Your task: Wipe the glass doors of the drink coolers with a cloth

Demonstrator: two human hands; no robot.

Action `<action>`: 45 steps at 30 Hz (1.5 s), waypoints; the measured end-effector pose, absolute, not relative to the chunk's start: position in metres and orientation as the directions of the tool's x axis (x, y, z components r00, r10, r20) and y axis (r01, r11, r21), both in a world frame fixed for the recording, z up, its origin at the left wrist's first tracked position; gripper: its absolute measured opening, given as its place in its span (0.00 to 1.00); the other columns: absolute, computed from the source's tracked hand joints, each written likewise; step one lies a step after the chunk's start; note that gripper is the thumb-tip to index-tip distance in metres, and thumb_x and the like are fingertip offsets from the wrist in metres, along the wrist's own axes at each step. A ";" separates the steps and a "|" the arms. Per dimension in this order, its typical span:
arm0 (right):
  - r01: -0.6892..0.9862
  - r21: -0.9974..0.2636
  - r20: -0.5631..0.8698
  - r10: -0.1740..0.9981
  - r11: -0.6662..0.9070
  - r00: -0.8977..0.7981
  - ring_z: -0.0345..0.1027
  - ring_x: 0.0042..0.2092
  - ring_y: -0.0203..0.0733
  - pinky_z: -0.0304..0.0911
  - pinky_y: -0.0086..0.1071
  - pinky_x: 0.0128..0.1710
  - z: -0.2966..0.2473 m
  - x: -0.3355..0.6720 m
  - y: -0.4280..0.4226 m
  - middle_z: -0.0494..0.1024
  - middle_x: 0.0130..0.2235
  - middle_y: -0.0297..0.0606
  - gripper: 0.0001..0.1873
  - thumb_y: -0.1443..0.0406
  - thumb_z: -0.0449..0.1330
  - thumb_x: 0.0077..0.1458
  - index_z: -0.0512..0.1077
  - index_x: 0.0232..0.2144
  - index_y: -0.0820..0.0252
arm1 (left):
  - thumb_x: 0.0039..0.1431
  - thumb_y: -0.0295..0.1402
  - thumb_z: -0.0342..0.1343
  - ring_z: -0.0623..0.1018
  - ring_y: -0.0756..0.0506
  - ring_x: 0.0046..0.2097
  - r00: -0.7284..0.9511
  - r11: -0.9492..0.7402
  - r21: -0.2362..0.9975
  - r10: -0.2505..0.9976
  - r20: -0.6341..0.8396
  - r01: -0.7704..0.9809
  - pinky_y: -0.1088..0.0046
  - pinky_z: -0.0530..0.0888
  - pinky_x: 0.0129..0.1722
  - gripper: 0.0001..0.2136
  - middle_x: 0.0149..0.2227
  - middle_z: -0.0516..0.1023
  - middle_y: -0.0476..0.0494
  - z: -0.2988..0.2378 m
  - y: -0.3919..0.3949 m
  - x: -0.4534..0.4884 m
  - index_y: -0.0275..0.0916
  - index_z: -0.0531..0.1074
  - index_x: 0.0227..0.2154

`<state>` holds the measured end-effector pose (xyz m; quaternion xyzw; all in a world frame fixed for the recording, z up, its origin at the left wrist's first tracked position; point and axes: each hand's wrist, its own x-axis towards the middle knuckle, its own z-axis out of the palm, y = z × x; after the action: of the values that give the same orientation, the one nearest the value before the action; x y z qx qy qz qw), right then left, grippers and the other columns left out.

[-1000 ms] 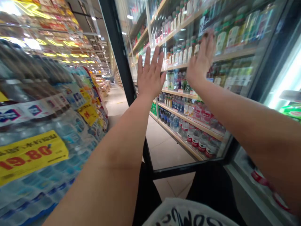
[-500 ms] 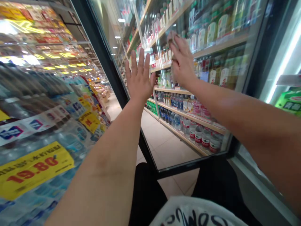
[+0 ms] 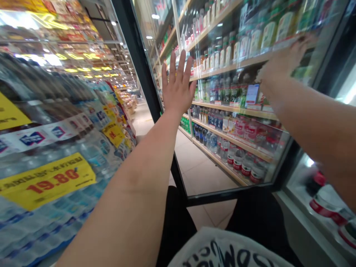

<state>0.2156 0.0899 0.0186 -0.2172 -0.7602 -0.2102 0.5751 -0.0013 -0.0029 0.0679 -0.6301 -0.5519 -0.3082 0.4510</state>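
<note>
Left hand [image 3: 178,87]: fingers spread and released, palm flat on the glass door [image 3: 211,174], gripping nothing. The black door frame [image 3: 139,55] runs just left of the fingertips.

Right hand [image 3: 280,65]: motion-blurred, fingers look stretched out along the glass, not clenched. Can't tell if anything is pinned under them.

Change: half a second ago the right fingers were close beside the left fingers, with something pale at their tips. Now they're well to the right, near the door's far edge, at about the same height. A second ago they sat in between. So it reads as a side-to-side sweep over the upper band of glass, while the left hand has stayed planted as the brace.

Read: only that upper band is being covered. The glass below both sets of fingers is out of the stroke.

Around: shelves of bottles [image 3: 236,129] show in the glass under the fingers. Water packs [image 3: 91,155] with a yellow price tag [image 3: 47,181] sit well left of the left fingers. Cooler bottles [image 3: 322,204] lie far below the right fingers.
</note>
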 end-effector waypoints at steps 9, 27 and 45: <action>0.634 0.036 0.960 0.150 0.772 -0.238 0.35 0.76 0.55 0.39 0.55 0.77 0.065 0.163 0.064 0.49 0.75 0.40 0.39 0.74 0.50 0.57 0.55 0.71 0.64 | 0.72 0.43 0.40 0.27 0.51 0.74 0.223 -0.083 -0.208 0.364 0.904 0.975 0.58 0.16 0.69 0.30 0.74 0.37 0.61 0.065 -0.004 -0.003 0.49 0.47 0.74; 0.645 -0.519 0.853 0.293 0.562 0.431 0.39 0.75 0.46 0.38 0.47 0.75 0.029 0.325 0.152 0.47 0.75 0.38 0.35 0.62 0.41 0.65 0.57 0.71 0.63 | 0.72 0.45 0.41 0.31 0.45 0.75 0.205 -0.122 -0.171 0.373 0.905 0.978 0.54 0.15 0.69 0.31 0.75 0.37 0.59 0.065 0.005 -0.008 0.47 0.47 0.74; 0.741 -0.280 0.960 0.194 0.610 0.203 0.36 0.76 0.51 0.43 0.56 0.74 0.053 0.204 0.097 0.50 0.75 0.42 0.34 0.65 0.40 0.66 0.54 0.72 0.66 | 0.69 0.44 0.41 0.29 0.49 0.75 0.224 -0.125 -0.190 0.374 0.900 0.974 0.51 0.22 0.73 0.31 0.76 0.40 0.60 0.064 0.000 -0.008 0.46 0.44 0.72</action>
<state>0.2040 0.0972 0.0534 -0.3914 -0.5974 -0.2043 0.6695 -0.0080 -0.0003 0.0636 -0.6598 -0.5104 -0.3569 0.4204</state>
